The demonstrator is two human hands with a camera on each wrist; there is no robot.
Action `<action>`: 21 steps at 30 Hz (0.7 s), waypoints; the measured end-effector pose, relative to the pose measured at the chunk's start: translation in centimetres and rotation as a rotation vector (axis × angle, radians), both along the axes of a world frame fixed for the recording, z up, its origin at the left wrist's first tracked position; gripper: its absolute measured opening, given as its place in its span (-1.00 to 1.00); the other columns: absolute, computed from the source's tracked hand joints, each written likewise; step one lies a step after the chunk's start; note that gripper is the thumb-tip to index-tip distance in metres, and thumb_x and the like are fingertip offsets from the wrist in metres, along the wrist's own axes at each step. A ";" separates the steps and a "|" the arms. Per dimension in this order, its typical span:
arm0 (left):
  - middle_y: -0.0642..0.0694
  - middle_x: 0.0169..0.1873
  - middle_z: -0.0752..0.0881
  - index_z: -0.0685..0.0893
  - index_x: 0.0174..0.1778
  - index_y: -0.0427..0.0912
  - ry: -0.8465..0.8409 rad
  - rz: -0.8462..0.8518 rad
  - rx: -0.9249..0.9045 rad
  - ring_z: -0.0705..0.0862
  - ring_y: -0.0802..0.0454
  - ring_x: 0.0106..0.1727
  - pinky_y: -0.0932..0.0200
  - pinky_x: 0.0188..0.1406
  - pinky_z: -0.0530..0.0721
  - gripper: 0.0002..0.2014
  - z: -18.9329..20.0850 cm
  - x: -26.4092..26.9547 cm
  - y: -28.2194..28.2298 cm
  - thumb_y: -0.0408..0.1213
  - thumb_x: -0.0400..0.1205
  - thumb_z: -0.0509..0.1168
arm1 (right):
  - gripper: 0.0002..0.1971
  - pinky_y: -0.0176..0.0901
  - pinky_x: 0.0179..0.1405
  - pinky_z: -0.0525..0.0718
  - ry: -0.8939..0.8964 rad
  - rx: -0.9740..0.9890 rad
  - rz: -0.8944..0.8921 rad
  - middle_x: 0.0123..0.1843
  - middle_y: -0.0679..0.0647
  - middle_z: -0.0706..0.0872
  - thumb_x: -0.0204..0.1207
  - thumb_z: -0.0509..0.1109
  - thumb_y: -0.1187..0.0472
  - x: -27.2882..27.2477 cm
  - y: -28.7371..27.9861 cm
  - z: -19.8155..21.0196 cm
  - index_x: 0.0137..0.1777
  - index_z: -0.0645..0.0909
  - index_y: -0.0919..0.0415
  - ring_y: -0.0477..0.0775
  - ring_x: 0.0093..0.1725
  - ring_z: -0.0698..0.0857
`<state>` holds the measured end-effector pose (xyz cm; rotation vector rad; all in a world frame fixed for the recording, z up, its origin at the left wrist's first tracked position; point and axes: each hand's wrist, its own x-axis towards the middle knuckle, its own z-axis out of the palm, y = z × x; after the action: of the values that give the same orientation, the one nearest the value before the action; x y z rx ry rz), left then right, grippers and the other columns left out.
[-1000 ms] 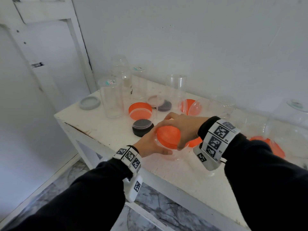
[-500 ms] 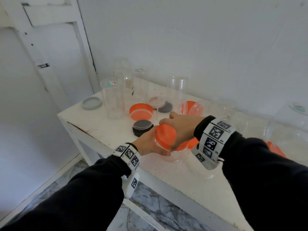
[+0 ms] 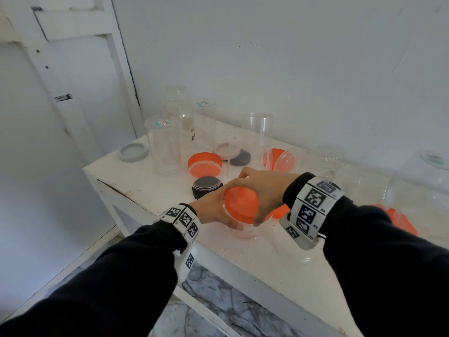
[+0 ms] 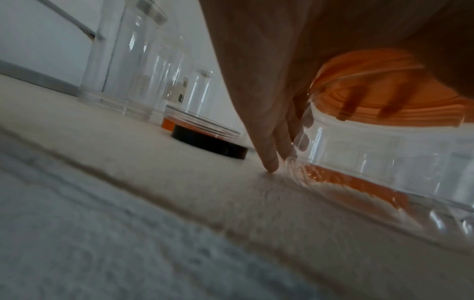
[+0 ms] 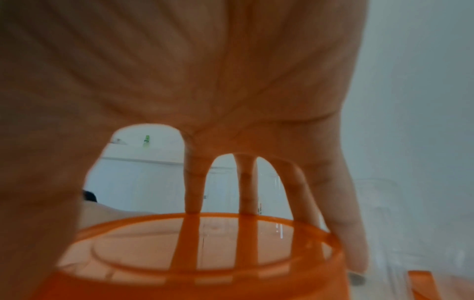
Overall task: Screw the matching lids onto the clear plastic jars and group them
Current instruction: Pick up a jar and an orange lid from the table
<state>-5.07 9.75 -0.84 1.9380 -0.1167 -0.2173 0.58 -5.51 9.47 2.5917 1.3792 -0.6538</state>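
Near the table's [image 3: 255, 261] front edge, the left hand [image 3: 211, 210] steadies a short jar [image 4: 379, 150] while the right hand [image 3: 263, 190] grips its orange lid [image 3: 240, 206], likely mid-screwing; behind, open jars [image 3: 164, 144] and loose lids [image 3: 206, 187] wait, ungrouped

Orange lid [image 3: 240, 205], black lid [image 3: 206, 187], apparently grey lid [image 3: 133, 152], white table [image 3: 150, 181], black-and-white checked wristbands [image 3: 313, 205].

My left hand [image 4: 269, 85] grips a squat clear jar [image 4: 379, 154] standing on the bench [image 4: 128, 213], fingertips [image 4: 270, 164] at its base touching the surface. Orange lid [image 4: 372, 101] sits on its mouth. Behind: black lid [image 4: 207, 145], tall clear jars [image 4: 143, 60].
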 end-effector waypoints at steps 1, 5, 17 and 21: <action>0.15 0.22 0.56 0.31 0.30 0.28 -0.001 0.002 0.004 0.54 0.22 0.28 0.34 0.18 0.54 -0.07 0.1 0.0 -0.1 -0.15 0.07 0.66 | -0.04 0.01 0.10 0.64 -0.017 0.001 -0.003 0.30 -0.06 0.31 0.14 0.64 -0.07 -0.1 0.0 0.0 0.49 0.15 -0.34 0.07 0.18 0.50; 0.10 0.27 0.54 0.26 0.39 0.17 -0.025 0.012 0.058 0.52 0.15 0.33 0.24 0.28 0.53 0.02 0.2 -0.2 -0.4 0.03 -0.01 0.59 | -0.03 -0.01 0.03 0.66 -0.079 0.003 -0.009 0.21 -0.03 0.38 0.08 0.61 -0.22 -0.4 0.0 0.0 0.48 0.15 -0.33 0.07 0.10 0.53; 0.02 0.26 0.58 0.35 0.43 -0.10 0.005 0.063 0.066 0.56 0.10 0.30 -0.03 0.35 0.55 0.09 -0.3 -0.9 -0.8 0.06 -0.05 0.62 | -0.18 -0.13 -0.22 0.46 -0.191 0.097 -0.021 0.15 0.04 0.46 0.21 0.44 -0.36 -1.5 -0.8 -0.8 0.43 0.33 -0.02 0.06 -0.13 0.48; 0.01 0.25 0.57 0.32 0.43 -0.10 0.007 0.078 0.095 0.57 0.08 0.28 -0.04 0.32 0.57 0.10 -0.7 -1.0 -1.1 0.09 -0.05 0.61 | -0.16 -0.13 -0.23 0.43 -0.231 0.143 -0.066 0.15 0.07 0.44 0.24 0.39 -0.40 -2.0 -1.3 -1.9 0.43 0.34 0.06 0.07 -0.17 0.45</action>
<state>-6.06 8.60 -1.54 2.0314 -0.0260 -0.1808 -1.40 -6.84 7.53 2.7283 1.3162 -0.2597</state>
